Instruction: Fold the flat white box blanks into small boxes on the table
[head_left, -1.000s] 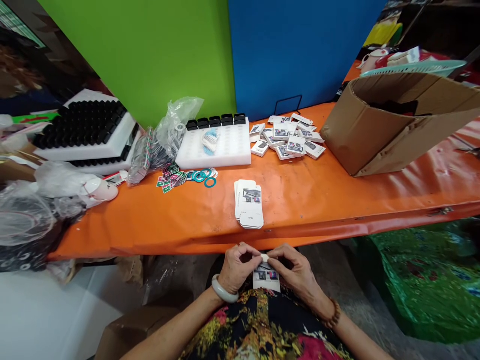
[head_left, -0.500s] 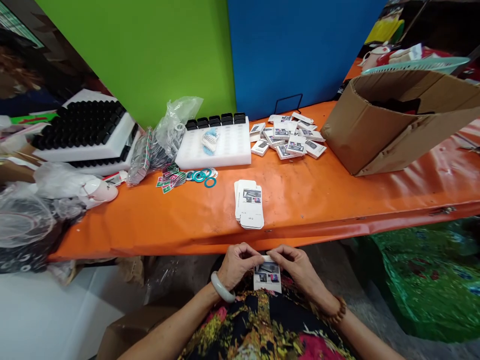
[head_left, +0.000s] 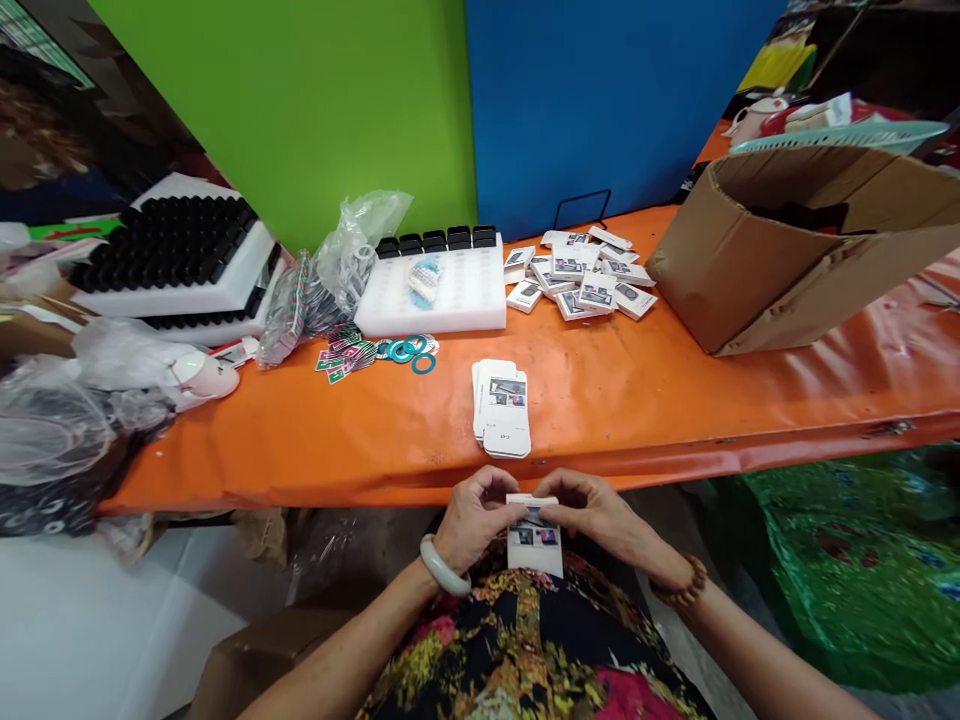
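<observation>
Close to my body, below the table's front edge, I hold a small white printed carton [head_left: 534, 552] upright between both hands. My left hand [head_left: 474, 522] pinches its upper left side, thumb over the printed face. On the upper right side, my right hand [head_left: 596, 518] grips it the same way, with the fingers behind. The carton's top end shows as a pale strip between the thumbs. Straight ahead on the table lies a stack of flat, unfolded cartons [head_left: 506, 412] with the same print.
Several small filled-out boxes [head_left: 576, 262] lie heaped at the back, beside a cardboard box [head_left: 787, 260]. A white foam tray [head_left: 457, 300] holds black pieces along its far edge. Teal rings [head_left: 424, 362], small cards [head_left: 345, 355] and plastic bags [head_left: 352, 260] lie left on the orange table [head_left: 360, 440].
Both hands have risen slightly and the fingers have shifted at the carton's top, where a pale end strip now shows. The things on the table have stayed put.
</observation>
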